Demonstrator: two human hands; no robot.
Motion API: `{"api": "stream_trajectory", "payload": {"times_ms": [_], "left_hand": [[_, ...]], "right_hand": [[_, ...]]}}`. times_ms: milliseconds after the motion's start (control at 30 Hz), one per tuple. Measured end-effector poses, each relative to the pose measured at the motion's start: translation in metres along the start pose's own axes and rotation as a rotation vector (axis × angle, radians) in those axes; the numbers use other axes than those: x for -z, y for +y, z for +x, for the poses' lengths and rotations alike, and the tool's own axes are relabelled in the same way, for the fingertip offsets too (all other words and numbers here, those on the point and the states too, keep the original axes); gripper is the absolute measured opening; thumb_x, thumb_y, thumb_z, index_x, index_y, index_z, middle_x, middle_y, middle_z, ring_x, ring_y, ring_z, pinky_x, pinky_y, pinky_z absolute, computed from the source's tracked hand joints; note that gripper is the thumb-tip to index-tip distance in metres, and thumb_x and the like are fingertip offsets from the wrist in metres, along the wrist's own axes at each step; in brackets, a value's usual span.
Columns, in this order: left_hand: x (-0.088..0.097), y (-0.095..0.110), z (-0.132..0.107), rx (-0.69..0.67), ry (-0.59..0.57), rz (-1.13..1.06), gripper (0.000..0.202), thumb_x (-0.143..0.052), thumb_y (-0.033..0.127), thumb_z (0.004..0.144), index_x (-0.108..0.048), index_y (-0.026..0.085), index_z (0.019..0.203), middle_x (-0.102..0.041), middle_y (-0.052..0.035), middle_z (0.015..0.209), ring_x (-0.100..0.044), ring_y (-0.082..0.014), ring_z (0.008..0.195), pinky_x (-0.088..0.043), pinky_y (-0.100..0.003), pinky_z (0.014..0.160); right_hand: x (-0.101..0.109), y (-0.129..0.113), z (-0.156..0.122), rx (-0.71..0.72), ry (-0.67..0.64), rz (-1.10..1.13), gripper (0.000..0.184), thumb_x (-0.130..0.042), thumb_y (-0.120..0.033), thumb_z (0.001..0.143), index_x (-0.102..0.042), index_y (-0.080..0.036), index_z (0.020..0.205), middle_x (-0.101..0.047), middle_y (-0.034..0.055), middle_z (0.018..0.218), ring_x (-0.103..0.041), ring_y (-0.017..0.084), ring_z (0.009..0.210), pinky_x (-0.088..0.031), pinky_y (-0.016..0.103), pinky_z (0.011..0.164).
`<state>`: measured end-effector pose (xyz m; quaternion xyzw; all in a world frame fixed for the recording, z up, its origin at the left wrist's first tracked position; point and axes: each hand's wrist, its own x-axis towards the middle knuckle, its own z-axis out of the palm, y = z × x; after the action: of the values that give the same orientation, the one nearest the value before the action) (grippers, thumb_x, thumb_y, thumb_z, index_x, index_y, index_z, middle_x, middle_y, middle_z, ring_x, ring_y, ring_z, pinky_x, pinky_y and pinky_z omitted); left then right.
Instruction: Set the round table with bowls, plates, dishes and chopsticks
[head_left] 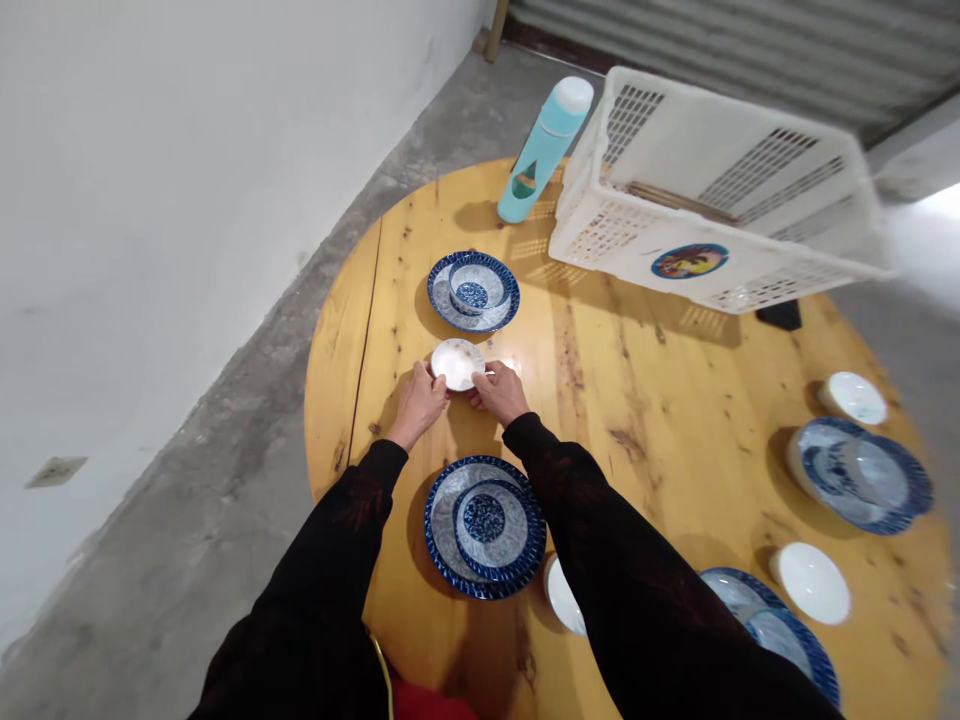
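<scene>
A small white bowl (457,364) is held between my two hands over the far left part of the round table. My left hand (421,403) pinches its left rim, thumb towards me. On the opposite side my right hand (500,391) grips the rim the same way. Whether the bowl touches the wood cannot be made out. Just beyond it sits a blue-patterned plate (442,310) with a matching bowl (478,290) on it. Nearer to me stands another blue-rimmed plate (444,500) carrying a patterned bowl (491,530).
A white plastic crate (630,235) and a light-blue bottle (540,150) stand at the far edge of the wooden table (600,400). Blue plates with bowls and white bowls (811,583) are along the right side. My right sleeve partly covers another white bowl (564,597).
</scene>
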<state>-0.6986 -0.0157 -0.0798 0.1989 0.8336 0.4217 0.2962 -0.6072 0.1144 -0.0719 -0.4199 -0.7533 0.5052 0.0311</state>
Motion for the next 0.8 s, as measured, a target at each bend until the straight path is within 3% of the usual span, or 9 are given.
{"api": "stream_trajectory", "payload": {"times_ms": [133,300,433,533,667,800], "left_hand": [[0.009,-0.001,-0.005,0.012,-0.013,-0.044,0.039,-0.048,0.032,0.097,-0.044,0.010,0.128,-0.075,-0.0102,0.085,-0.072,-0.0198,0.074,-0.052,-0.029,0.072],[0.053,-0.015,-0.041,0.039,-0.004,-0.127,0.041,-0.045,0.034,0.096,-0.044,0.011,0.130,-0.074,-0.0085,0.086,-0.071,-0.0172,0.071,-0.054,-0.027,0.067],[0.097,-0.036,-0.097,-0.010,0.160,-0.006,0.043,-0.046,0.038,0.093,-0.049,0.014,0.129,-0.074,-0.0066,0.087,-0.073,-0.0202,0.079,-0.056,-0.032,0.075],[0.114,-0.047,-0.143,-0.033,0.177,0.079,0.045,-0.046,0.043,0.092,-0.052,0.017,0.128,-0.076,-0.0066,0.092,-0.074,-0.0229,0.085,-0.057,-0.034,0.077],[0.107,-0.044,-0.185,-0.107,0.153,0.151,0.044,-0.044,0.043,0.092,-0.054,0.020,0.128,-0.076,-0.0052,0.091,-0.074,-0.0229,0.084,-0.057,-0.035,0.078],[0.075,-0.031,-0.204,-0.223,0.076,0.105,0.042,-0.043,0.044,0.094,-0.054,0.021,0.128,-0.077,-0.0075,0.095,-0.075,-0.0227,0.085,-0.058,-0.035,0.078]], "right_hand": [[0.009,-0.004,-0.006,-0.031,-0.006,0.061,0.026,-0.056,-0.026,0.086,-0.055,-0.014,0.109,-0.068,0.0013,0.062,-0.063,0.016,0.050,-0.051,0.025,0.049],[0.046,-0.015,-0.042,0.044,0.082,0.162,0.033,-0.058,-0.033,0.085,-0.055,-0.013,0.111,-0.066,0.0002,0.064,-0.062,0.014,0.053,-0.050,0.023,0.051],[0.077,-0.021,-0.111,0.176,0.170,0.195,0.040,-0.058,-0.046,0.084,-0.058,-0.016,0.110,-0.069,0.0028,0.071,-0.062,0.015,0.056,-0.054,0.029,0.055],[0.085,-0.013,-0.181,0.178,0.259,0.136,0.037,-0.056,-0.051,0.088,-0.060,-0.020,0.108,-0.069,0.0036,0.073,-0.061,0.017,0.058,-0.055,0.034,0.060],[0.066,0.020,-0.267,0.022,0.321,0.193,0.039,-0.056,-0.055,0.088,-0.061,-0.024,0.110,-0.067,0.0048,0.073,-0.059,0.019,0.058,-0.053,0.035,0.058],[0.021,0.056,-0.327,-0.145,0.298,0.367,0.047,-0.058,-0.064,0.082,-0.062,-0.022,0.103,-0.064,0.0028,0.067,-0.056,0.018,0.051,-0.049,0.032,0.050]]}}
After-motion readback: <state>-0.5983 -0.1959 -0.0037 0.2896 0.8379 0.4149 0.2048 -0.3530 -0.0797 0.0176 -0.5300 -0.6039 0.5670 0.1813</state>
